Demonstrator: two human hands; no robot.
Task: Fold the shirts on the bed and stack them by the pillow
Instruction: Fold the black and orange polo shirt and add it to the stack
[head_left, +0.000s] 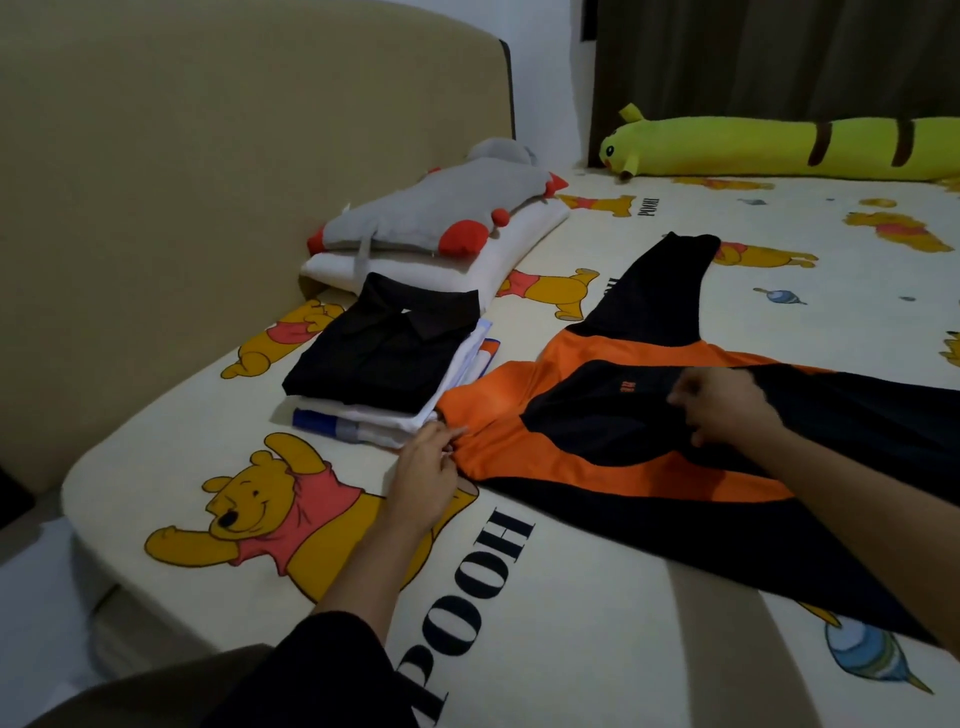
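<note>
Pooh-print bed (675, 649), beige headboard (208, 156)

**"POOH" on the bed sheet**

The bed sheet (597, 649) carries "POOH" in large black letters near the bed's front edge, and again, smaller, toward its far edge. The orange-and-black shirt (597, 410) bears a small orange chest mark, too blurred to read.

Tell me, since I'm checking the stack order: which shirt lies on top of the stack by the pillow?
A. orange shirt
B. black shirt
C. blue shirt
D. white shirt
B: the black shirt with its collar lies on top of the stack, white layers under it.
</note>
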